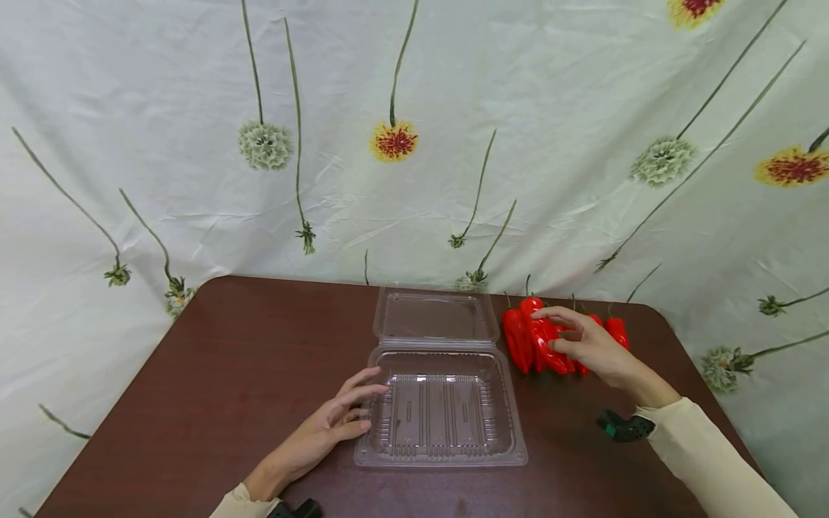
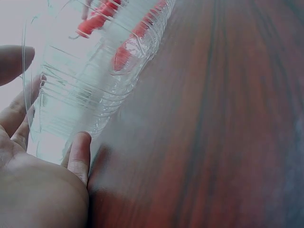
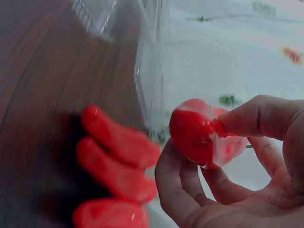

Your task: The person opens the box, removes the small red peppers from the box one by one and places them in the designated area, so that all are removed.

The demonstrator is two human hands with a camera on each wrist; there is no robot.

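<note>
A clear plastic clamshell container point(image 1: 440, 410) lies with its lid point(image 1: 437, 316) folded back toward the cloth. At its left side is my left hand point(image 1: 327, 424), fingers loosely extended, fingertips right at the rim. In the left wrist view the thumb point(image 2: 80, 154) is beside the ribbed wall. My right hand point(image 1: 592, 349), to the right of the lid, holds a shiny red pepper point(image 3: 192, 133) between thumb and fingers. Other red peppers point(image 1: 517, 338) lie in a group around and under that hand. Part of the group is hidden behind it.
The dark brown wooden table point(image 1: 259, 360) reaches to a white flower-printed cloth point(image 1: 343, 180) hanging along its back and sides. Each wrist wears a black device point(image 1: 624, 426). Several peppers point(image 3: 118, 173) lie close together beside the container lid.
</note>
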